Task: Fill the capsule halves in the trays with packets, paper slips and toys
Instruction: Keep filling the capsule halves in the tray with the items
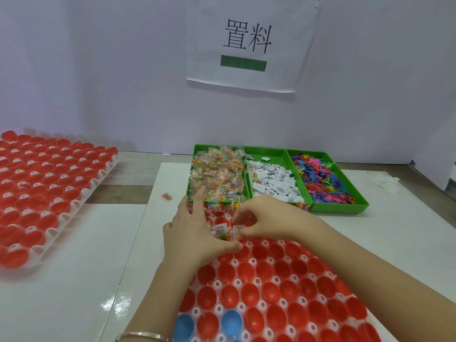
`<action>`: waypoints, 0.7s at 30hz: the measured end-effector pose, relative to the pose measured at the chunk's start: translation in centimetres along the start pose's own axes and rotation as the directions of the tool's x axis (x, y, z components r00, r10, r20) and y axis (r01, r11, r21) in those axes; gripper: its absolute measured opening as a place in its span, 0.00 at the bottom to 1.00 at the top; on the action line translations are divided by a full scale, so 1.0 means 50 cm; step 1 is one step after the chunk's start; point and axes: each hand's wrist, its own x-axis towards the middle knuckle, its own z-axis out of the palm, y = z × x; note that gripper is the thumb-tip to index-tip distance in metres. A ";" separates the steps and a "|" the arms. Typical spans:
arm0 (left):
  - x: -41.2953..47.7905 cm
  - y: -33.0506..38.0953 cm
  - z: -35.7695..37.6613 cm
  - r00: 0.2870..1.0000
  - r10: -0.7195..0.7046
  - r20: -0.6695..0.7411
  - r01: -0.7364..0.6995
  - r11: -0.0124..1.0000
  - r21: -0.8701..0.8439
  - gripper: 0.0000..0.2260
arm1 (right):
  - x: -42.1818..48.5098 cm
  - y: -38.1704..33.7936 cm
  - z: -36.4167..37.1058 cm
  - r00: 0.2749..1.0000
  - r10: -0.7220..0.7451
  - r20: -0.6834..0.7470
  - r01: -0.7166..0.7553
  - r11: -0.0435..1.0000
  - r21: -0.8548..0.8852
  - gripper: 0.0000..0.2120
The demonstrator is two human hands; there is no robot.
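A white plastic tray [251, 261] of red capsule halves [278, 314] lies on the white tabletop [74, 267], its near edge cut off by the frame, with two blue halves [230, 322] at its near left. Over the tray's far rows the left hand [195, 228] has its index finger straight and thumb stretched out; it hides the halves beneath its palm. Beside it the right hand [266, 218] curls its fingers and pinches a small clear packet [238, 230] over one half. Between the hands, a half holds a printed paper slip [219, 229] and a yellowish toy [225, 236], which is hard to make out. Beyond the tray stand three green bins: candy packets [217, 174], slips [274, 183] and coloured toys [325, 178]. Left of the tray lies a second full tray [101, 178].
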 end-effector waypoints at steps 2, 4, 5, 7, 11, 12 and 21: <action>0.000 0.000 0.001 1.000 0.002 -0.004 -0.002 1.000 -0.004 0.61 | 0.003 -0.004 0.002 1.000 0.006 -0.012 -0.006 1.000 0.009 0.10; 0.001 0.000 0.001 1.000 0.003 -0.006 -0.003 1.000 -0.010 0.61 | 0.006 -0.010 0.006 1.000 0.012 -0.012 -0.012 1.000 -0.001 0.08; 0.000 0.000 0.001 1.000 0.003 -0.006 -0.003 1.000 -0.008 0.62 | 0.008 -0.013 0.008 1.000 0.008 -0.010 -0.008 1.000 -0.008 0.07; 0.001 0.000 0.002 1.000 0.003 -0.008 -0.003 1.000 -0.003 0.62 | 0.012 -0.018 0.012 1.000 -0.008 -0.003 0.007 0.999 -0.032 0.06; 0.000 -0.002 0.001 1.000 0.004 -0.008 -0.004 1.000 0.001 0.62 | 0.015 -0.023 0.018 1.000 -0.019 -0.002 0.019 0.996 -0.092 0.06; -0.001 -0.003 0.001 1.000 0.003 -0.007 -0.003 1.000 0.000 0.62 | 0.014 -0.022 0.018 1.000 -0.018 -0.009 0.017 0.996 -0.084 0.06; -0.001 0.001 -0.003 1.000 -0.008 0.004 0.008 1.000 -0.021 0.61 | 0.006 -0.006 0.013 1.000 0.019 0.011 -0.019 0.999 -0.032 0.11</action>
